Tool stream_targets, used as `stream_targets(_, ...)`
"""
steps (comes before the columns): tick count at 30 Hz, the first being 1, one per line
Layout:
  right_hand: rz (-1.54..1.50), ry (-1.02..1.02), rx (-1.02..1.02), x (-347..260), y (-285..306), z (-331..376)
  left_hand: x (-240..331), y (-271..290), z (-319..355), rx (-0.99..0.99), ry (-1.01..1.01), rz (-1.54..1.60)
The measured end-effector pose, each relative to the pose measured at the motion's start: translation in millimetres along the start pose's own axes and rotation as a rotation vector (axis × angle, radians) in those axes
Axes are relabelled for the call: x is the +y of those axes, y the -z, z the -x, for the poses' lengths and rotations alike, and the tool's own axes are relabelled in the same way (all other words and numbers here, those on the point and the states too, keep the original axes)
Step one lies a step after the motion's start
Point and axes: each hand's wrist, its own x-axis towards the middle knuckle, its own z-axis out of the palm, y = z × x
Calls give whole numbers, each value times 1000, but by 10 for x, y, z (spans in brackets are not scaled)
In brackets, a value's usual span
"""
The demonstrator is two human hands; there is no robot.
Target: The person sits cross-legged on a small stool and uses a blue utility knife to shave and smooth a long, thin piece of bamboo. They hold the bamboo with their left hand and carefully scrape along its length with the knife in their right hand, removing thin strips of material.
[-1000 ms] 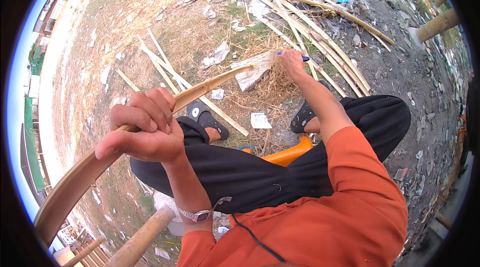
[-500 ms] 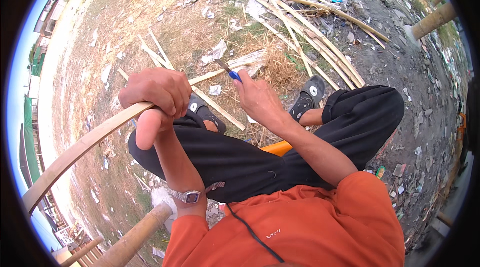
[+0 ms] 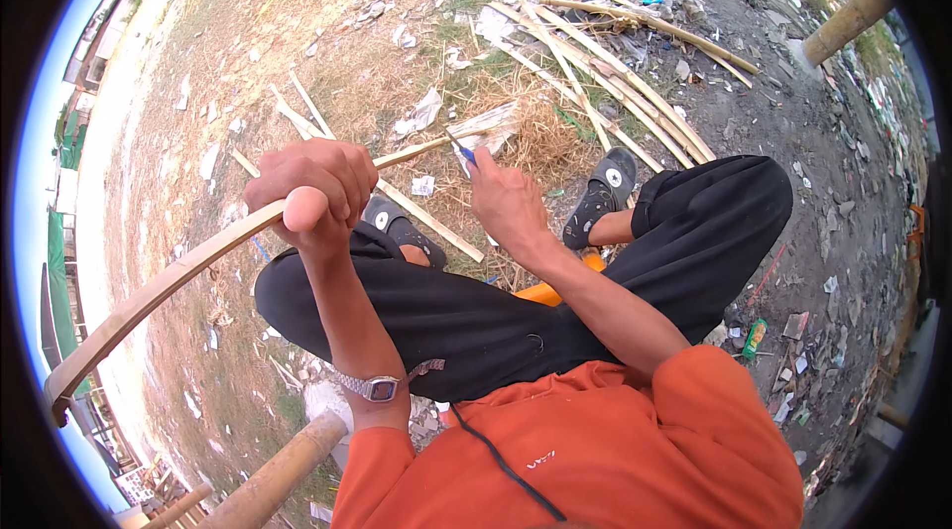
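Note:
My left hand (image 3: 312,190) is closed around a long pale bamboo strip (image 3: 164,289), its thumb pointing up toward me. One end of the strip reaches down to the lower left; the other passes the fist and runs right, over the straw. In my right hand (image 3: 508,204) is a small knife (image 3: 464,150) with a blue handle, its fingers wrapped round it. The thin blade points up and left, close beside the far end of the strip; whether they touch I cannot tell.
A pile of bamboo strips (image 3: 625,73) lies on the ground ahead and right. More strips (image 3: 426,217) lie by my left shoe (image 3: 382,216). Thick bamboo poles (image 3: 848,21) stand far right and lower left (image 3: 283,465). Paper scraps and straw (image 3: 535,117) litter the ground.
My left thumb has shifted upward on the strip, and the fist has turned slightly. The knife has tilted, its blade now a little higher and nearer the strip's end. The view has shifted slightly.

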Motion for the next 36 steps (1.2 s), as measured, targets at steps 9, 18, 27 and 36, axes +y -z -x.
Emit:
stream_targets(9,19,-14,-31,115,-189,-241,14,63,-10,54,23,-6)
stream_targets(18,3,22,65,258,-364,-308,-25,170,10,69,13,-30)
stream_targets(27,28,55,12,-7,-384,-468,-10,334,32,335,111,-132)
stream_targets(36,118,-60,-7,408,-537,-552,-17,314,48,180,32,-46)
